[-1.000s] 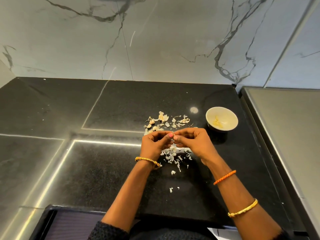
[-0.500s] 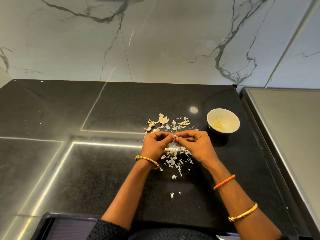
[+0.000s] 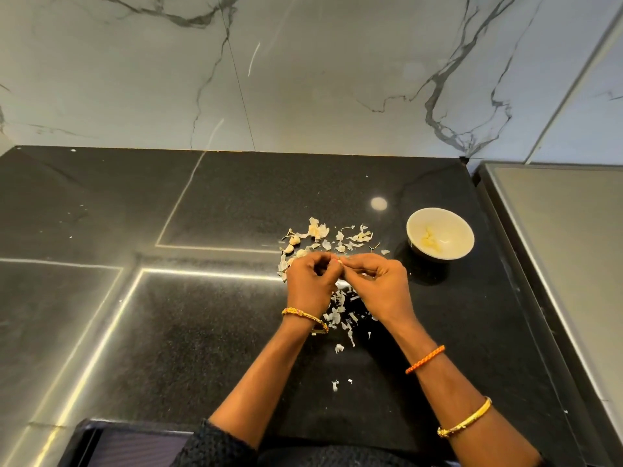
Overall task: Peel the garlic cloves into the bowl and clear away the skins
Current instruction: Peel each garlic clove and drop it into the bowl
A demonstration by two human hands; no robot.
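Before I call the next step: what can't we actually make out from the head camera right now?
- Garlic clove pinched between the left hand and right hand: fingers cover it, so how far it is peeled is unclear.
- Pale peeled pieces in the small white bowl: too small to count.
- Papery white skins on the black stone counter: partly hidden under both hands.
- Dark tray: cut off by the bottom edge.
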